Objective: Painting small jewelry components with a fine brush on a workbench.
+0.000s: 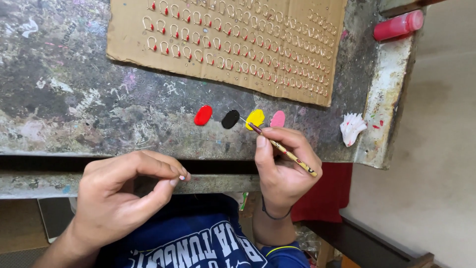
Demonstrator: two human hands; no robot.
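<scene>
- the paint-stained workbench (74,99) lay under everything, rough and mottled, with a metal lip along its near edge.
- on it, at the far side, the cardboard sheet (238,54) carried rows of small wire hooks (208,44); some at its left end had red tips. the sheet looked light and bendable, so i judged it best moved flat by its edges.
- my left hand (116,198) hovered below the bench's near edge, wrist bent, thumb and forefinger pressed together on a tiny painted piece (182,176). it was too small to tell its shape; it looked near weightless and easy to drop, with maybe wet paint, so a light pinch at its bare end seemed right.
- my right hand (282,171) was raised beside it, fingers closed around the thin paintbrush (285,151) in a pen grip, the handle slanting back over my knuckles. the brush looked stiff and light, best held low near the tip for control.
- its tip touched or nearly touched the yellow paint blob (256,118), which sat in a row between the black blob (230,119) and the pink blob (278,119), with the red blob (203,115) leftmost.
- a red paint bottle (398,25) lay at the bench's far right corner.
- a crumpled, paint-flecked white tissue (352,128) sat on the right edge.
</scene>
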